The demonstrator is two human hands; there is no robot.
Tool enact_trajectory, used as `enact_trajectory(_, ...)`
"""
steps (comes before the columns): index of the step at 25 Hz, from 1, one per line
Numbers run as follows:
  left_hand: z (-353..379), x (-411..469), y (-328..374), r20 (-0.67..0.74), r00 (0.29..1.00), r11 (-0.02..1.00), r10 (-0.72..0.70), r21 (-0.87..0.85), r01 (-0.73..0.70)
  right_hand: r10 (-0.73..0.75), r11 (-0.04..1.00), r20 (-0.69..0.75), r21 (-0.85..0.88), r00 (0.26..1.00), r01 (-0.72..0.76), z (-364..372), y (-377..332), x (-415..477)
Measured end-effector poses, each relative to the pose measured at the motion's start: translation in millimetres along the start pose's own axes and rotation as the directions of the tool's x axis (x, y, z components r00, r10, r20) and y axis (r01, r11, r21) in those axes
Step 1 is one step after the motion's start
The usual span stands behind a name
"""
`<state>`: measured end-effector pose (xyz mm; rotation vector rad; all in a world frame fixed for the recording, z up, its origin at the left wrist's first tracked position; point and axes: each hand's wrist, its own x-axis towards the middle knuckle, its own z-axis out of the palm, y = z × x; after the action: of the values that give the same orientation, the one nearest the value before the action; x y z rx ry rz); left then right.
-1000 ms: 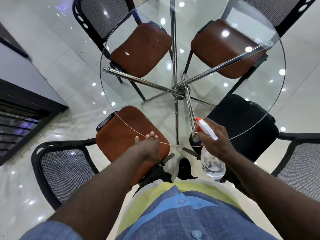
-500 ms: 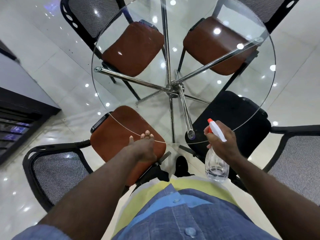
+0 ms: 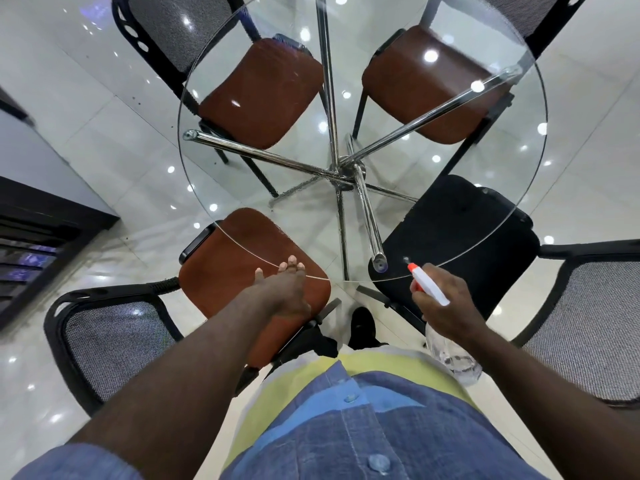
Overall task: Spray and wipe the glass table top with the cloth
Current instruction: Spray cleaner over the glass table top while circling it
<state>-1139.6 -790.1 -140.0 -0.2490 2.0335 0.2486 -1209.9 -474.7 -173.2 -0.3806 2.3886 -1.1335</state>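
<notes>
A round glass table top (image 3: 498,188) on chrome legs fills the middle of the view. My left hand (image 3: 282,289) rests on its near edge with the fingers straight and nothing in it. My right hand (image 3: 440,303) grips a clear spray bottle (image 3: 453,358) just off the near right rim, its white and orange nozzle (image 3: 424,280) pointing toward the glass. No cloth is in view.
Three brown-seated chairs (image 3: 263,95) (image 3: 426,84) (image 3: 228,268) and a black-seated one (image 3: 460,233) are tucked under the table. A dark cabinet (image 3: 38,216) stands at the left. The floor is glossy white tile (image 3: 104,116).
My right hand has shifted with the spray bottle from over the near edge to just off the right rim. My left hand has stayed on the edge.
</notes>
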Motion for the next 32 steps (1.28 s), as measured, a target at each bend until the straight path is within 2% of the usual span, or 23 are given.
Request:
enact_trajectory(5,3,1,-1,-0.01,1.0,1.0,0.001,-0.009,-0.001,-0.048,0.997,0.167,-0.048,0.985,0.056,14,-16,7)
enact_trajectory(11,0,-4,3,-0.006,1.0,1.0,0.012,0.001,-0.012,-0.115,0.99,0.238,-0.05,0.964,0.131,35,-37,14)
enact_trajectory(19,-5,-3,-10,-0.014,0.997,0.997,0.076,0.03,-0.075,-0.008,0.999,0.138,-0.05,0.99,0.015,25,-38,-3)
enact_trajectory(24,-15,-3,-6,-0.096,0.988,0.981,0.119,0.165,-0.102,0.059,0.992,-0.028,-0.111,0.998,-0.062,3,-37,-18)
enact_trajectory(28,-19,-6,1,-0.091,0.988,0.978,0.128,0.176,-0.111,0.063,0.986,-0.063,-0.153,0.996,-0.072,-23,-32,-20)
enact_trajectory(32,-40,-4,21,-0.229,0.945,0.96,0.232,0.209,-0.186,0.076,0.989,-0.073,-0.124,0.994,-0.085,-40,-13,-11)
